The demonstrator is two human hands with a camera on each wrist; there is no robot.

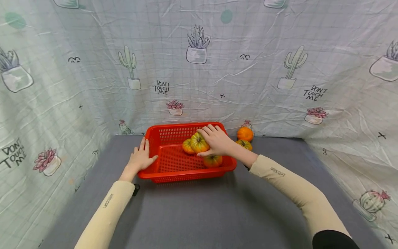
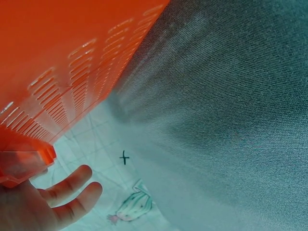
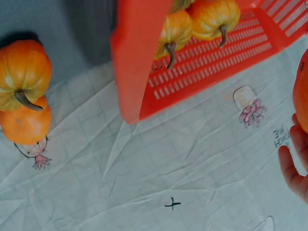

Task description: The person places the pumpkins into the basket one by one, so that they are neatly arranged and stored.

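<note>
My right hand (image 1: 217, 140) grips a small yellow-green and orange pumpkin (image 1: 198, 142) over the right half of a red plastic basket (image 1: 186, 175). At the right edge of the right wrist view, fingertips touch the orange side of this pumpkin (image 3: 302, 91). Beneath and beside it in the basket are an orange-yellow pumpkin (image 1: 187, 147) and another pumpkin (image 1: 212, 160) near the front right corner. My left hand (image 1: 140, 158) rests on the basket's left rim, thumb over the inside, fingers extended along the outside. The left wrist view shows two straight fingers (image 2: 79, 207) below the rim.
Right of the basket, a yellow-green pumpkin (image 1: 244, 144) and a round orange one (image 1: 245, 134) stand on the grey table (image 1: 199, 214), close to the back cloth. Patterned cloth (image 1: 230, 86) hangs behind and at both sides.
</note>
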